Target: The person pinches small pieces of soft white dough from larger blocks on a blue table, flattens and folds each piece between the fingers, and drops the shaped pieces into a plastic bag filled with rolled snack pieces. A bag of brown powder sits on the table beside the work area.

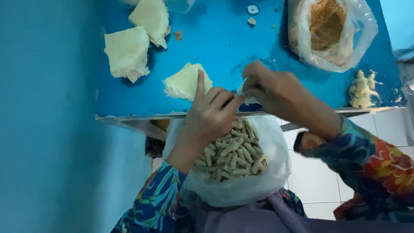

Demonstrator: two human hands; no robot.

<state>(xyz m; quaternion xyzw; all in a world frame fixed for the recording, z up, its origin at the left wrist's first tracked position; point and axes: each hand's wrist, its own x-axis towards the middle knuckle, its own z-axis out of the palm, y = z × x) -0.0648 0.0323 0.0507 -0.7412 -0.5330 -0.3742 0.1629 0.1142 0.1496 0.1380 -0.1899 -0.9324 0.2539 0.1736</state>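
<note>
Wrapper piece (245,97), small and pale, pinched between both hands at blue table (220,40) edge. Left hand (212,113) and right hand (269,88) fingers clenched on it, index raised. Risk: thin piece tearing, or slipping into bag of rolled sticks (232,151) below.

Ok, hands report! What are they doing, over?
Left hand and right hand pinch one small pale wrapper piece together at the table edge. Bag of rolls sits below. Wrapper stack beside left hand. Nothing in the way.
</note>
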